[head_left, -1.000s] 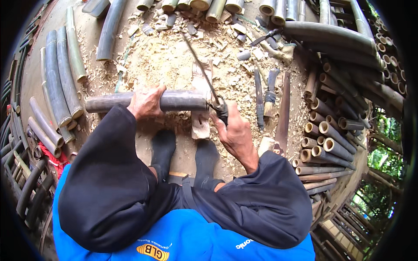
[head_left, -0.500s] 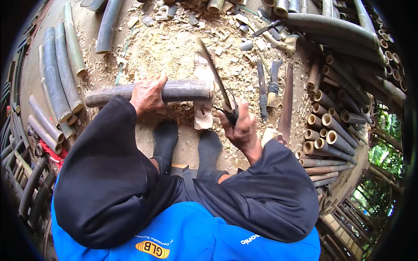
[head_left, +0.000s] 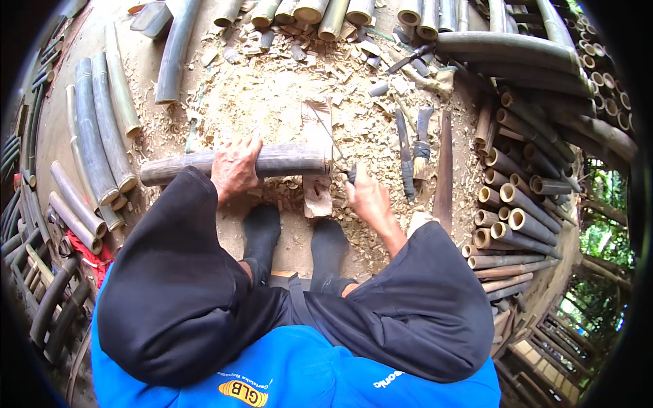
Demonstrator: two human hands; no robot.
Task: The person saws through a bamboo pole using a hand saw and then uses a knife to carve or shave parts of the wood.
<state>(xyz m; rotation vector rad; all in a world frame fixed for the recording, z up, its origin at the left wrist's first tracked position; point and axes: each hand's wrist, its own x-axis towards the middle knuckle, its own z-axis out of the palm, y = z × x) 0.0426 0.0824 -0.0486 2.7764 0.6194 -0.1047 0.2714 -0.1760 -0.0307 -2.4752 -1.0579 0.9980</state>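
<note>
There are two hands, the left hand [head_left: 235,167] and the right hand [head_left: 371,198], and two dark-socked feet [head_left: 261,234]. They hold one bamboo tube [head_left: 289,161] and one narrow-bladed tool [head_left: 352,175]. Also: one wooden block [head_left: 317,196], one bristle brush [head_left: 421,163], one plastic tub [head_left: 155,22]. The right-side stack [head_left: 536,232] shows more than ten bamboo ends.

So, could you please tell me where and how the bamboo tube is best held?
Probably around the middle of the bamboo tube, from above, where the left hand grips: it is round, lies crosswise over the wooden block, and its right end is near the dark-handled tool in the right hand.
</note>
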